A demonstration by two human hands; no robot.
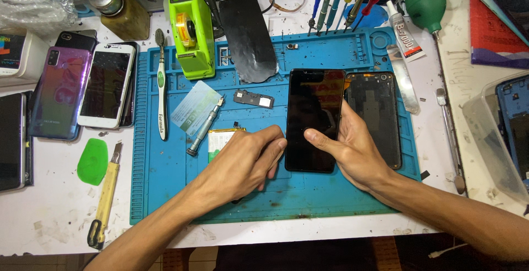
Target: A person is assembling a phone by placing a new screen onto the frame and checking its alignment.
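Observation:
A black phone (pixel 314 105) lies screen-up on the blue repair mat (pixel 165 177). My right hand (pixel 355 149) holds its right edge, thumb resting on the lower glass. My left hand (pixel 245 163) lies curled on the mat, its fingertips against the phone's lower left edge, covering most of a yellow-edged battery (pixel 220 137). A dark back cover (pixel 377 111) lies just right of the phone, partly under my right hand.
On the mat lie a toothbrush (pixel 160 83), plastic card (pixel 193 105), metal screwdriver (pixel 205 127), small module (pixel 253 99) and black sheet (pixel 250 39). A green tape dispenser (pixel 191 31), several phones (pixel 104 86), green pick (pixel 92 162), yellow-handled scraper (pixel 106 194), glue tube (pixel 403 33) and clear bin (pixel 498 133) surround it.

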